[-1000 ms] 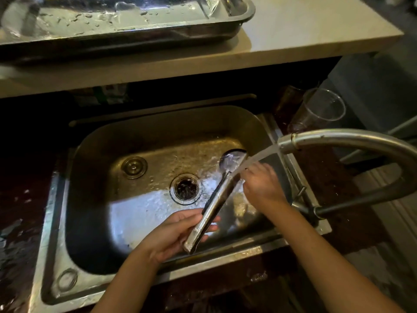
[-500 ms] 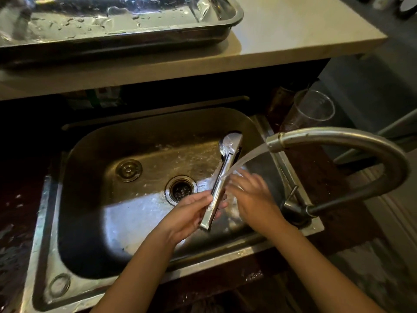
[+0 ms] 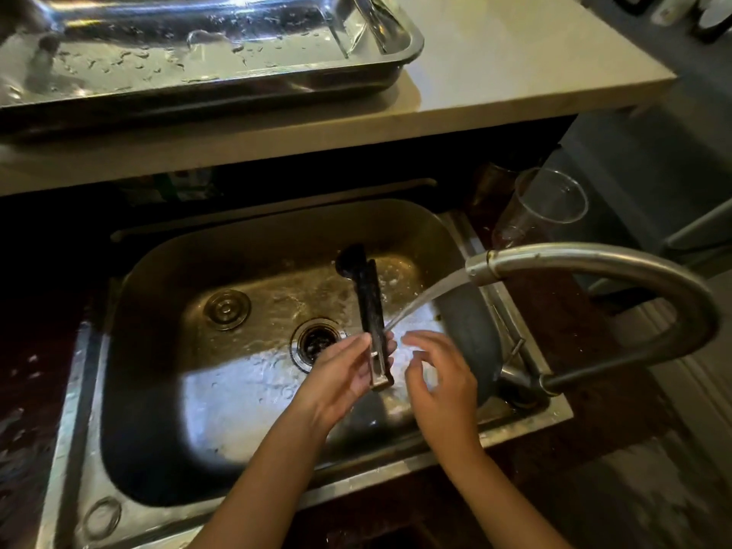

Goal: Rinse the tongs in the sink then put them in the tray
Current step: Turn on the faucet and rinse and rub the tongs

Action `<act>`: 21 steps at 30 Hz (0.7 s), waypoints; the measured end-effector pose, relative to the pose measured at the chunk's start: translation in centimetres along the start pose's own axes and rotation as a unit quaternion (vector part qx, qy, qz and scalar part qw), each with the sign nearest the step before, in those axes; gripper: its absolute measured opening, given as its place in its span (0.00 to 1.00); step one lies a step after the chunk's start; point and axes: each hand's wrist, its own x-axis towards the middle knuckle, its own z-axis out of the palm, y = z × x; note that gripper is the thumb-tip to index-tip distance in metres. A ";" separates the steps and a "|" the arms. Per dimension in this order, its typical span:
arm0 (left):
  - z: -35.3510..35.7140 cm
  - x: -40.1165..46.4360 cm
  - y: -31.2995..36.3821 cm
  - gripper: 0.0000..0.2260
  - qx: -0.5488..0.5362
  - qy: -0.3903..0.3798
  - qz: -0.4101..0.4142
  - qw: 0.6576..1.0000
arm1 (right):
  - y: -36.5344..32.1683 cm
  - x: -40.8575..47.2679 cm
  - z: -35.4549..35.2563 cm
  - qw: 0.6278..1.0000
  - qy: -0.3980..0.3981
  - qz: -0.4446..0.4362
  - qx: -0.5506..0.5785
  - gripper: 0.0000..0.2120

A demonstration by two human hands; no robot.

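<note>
A curved brushed-metal faucet (image 3: 618,267) pours a stream of water (image 3: 427,299), a clear plastic cup (image 3: 542,208) stands behind it, beneath a pale stone countertop (image 3: 515,73).

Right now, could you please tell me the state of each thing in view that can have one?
tongs: closed, held over the sink, water hitting them.
left hand: gripping the tongs' hinge end.
right hand: open, off the tongs.
faucet: running.
sink: wet, drain open.
tray: on the counter, wet inside.
plastic cup: upright, looks empty.
</note>
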 end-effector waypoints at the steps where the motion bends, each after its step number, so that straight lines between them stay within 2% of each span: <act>1: -0.2 0.1 -0.1 0.10 0.005 0.008 0.008 1.000 | -0.1 0.6 0.1 0.998 -0.009 0.062 0.019 0.11; 4: -0.5 -0.3 -0.4 0.10 0.053 0.003 0.014 0.998 | 0.0 2.4 0.5 0.974 -0.073 0.198 0.079 0.09; 7: -0.1 -0.6 -0.8 0.10 0.072 -0.007 0.003 0.997 | 0.0 3.5 1.0 0.948 -0.107 0.267 0.139 0.10; 10: 0.4 -0.6 -1.1 0.10 0.117 0.029 0.027 0.992 | 0.0 4.0 1.4 0.936 -0.108 0.303 0.141 0.13; 12: 0.8 -0.7 -1.0 0.10 0.185 0.070 0.066 0.978 | -0.1 4.1 1.8 0.927 -0.100 0.324 0.161 0.12; 15: 1.2 -0.5 -0.9 0.11 0.322 0.123 0.119 0.931 | -0.4 3.9 2.2 0.920 -0.095 0.342 0.166 0.11; 17: 1.0 -0.4 -0.8 0.09 0.349 0.144 0.130 0.917 | -0.3 3.8 2.3 0.915 -0.078 0.354 0.176 0.09; 21: 0.0 -0.9 -0.3 0.07 0.253 0.100 0.064 0.960 | 0.0 3.9 2.3 0.894 -0.102 0.381 0.213 0.05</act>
